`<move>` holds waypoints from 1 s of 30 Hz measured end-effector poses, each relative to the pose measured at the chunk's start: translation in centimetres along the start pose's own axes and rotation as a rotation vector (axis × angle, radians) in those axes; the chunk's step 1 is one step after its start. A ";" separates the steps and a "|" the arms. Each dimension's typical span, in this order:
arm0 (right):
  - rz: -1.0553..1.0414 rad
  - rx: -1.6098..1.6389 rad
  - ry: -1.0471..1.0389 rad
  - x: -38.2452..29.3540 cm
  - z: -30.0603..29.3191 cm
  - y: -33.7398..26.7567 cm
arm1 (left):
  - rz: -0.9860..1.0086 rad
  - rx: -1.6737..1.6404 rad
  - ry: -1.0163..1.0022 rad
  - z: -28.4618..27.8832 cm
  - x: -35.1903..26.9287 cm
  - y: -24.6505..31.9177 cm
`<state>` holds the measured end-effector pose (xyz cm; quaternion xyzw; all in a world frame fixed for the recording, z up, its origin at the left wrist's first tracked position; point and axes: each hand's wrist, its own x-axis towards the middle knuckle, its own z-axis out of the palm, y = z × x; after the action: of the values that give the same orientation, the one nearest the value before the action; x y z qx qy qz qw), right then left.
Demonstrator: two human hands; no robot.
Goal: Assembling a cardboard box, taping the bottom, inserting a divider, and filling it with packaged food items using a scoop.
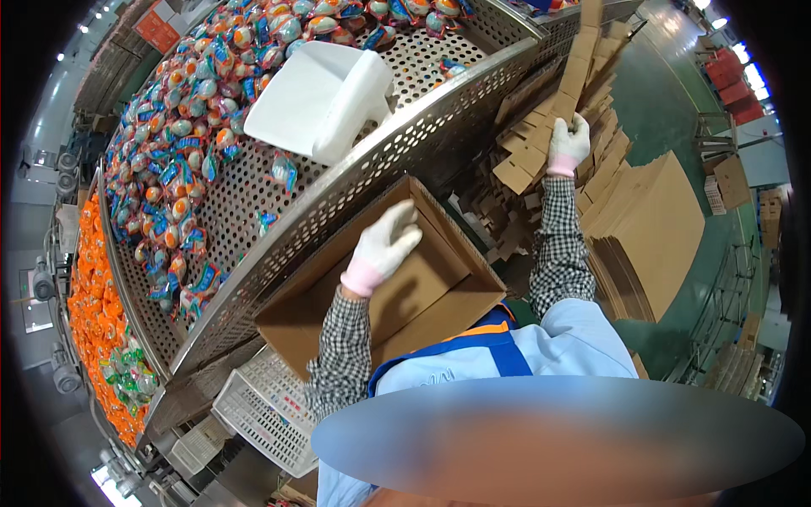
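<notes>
My left hand [383, 247], in a white glove with a pink cuff, hovers over an open, empty cardboard box [405, 298]; its fingers are apart and hold nothing. At the upper right my right hand [568, 144], gloved alike, grips a long slotted cardboard strip [570, 82] above a heap of similar cardboard dividers [595, 171]. The box stands against a perforated metal bin [355, 165]. Inside the bin are many wrapped candies [184, 152] in blue, red and clear film, and a white plastic scoop [310, 95] lies near its side wall.
Stacked flat cardboard sheets [652, 234] stand right of my right arm. White plastic crates [272, 405] are at the lower left. Orange wrapped pieces [95, 304] and some green-and-clear ones [130, 374] fill another part beyond the bin's left wall. Red crates [728, 82] stand far right.
</notes>
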<state>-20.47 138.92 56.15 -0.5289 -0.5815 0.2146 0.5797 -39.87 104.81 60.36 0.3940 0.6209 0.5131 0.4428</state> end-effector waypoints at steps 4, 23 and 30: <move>0.301 0.241 -0.032 2.3 3.2 3.7 | 0.068 0.028 0.011 0.6 0.2 4.2; -0.512 0.416 -0.320 -14.0 -4.9 -18.1 | 0.548 -0.069 0.327 3.8 0.8 11.1; 0.140 0.849 -1.131 -16.3 -4.2 -24.1 | 0.310 0.437 0.285 -2.4 -2.9 7.8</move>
<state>-29.31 114.95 70.64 -0.1011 -0.6242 0.7010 0.3299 -41.07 102.67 68.63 0.4942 0.7049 0.4787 0.1724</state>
